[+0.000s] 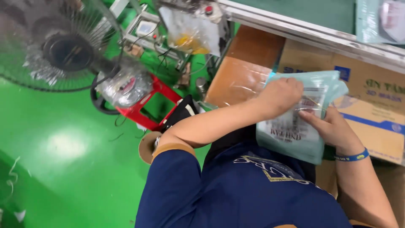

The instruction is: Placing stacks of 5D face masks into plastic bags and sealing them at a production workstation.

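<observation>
A pale teal plastic packet (295, 135) with a printed white panel is held in front of my chest by both hands. My left hand (280, 95) grips its upper edge, fingers curled over the top. At the packet's right side, my right hand (333, 126), with a blue wristband, has its thumb on the front face. The packet hovers over an open brown cardboard box (375, 109).
A metal rail (312, 33) edges a green work surface at the top right, where another teal packet (379, 19) lies. A standing fan (59, 46), a red frame (145, 105) and a wrapped bundle (126, 86) stand on the green floor (63, 169) to the left.
</observation>
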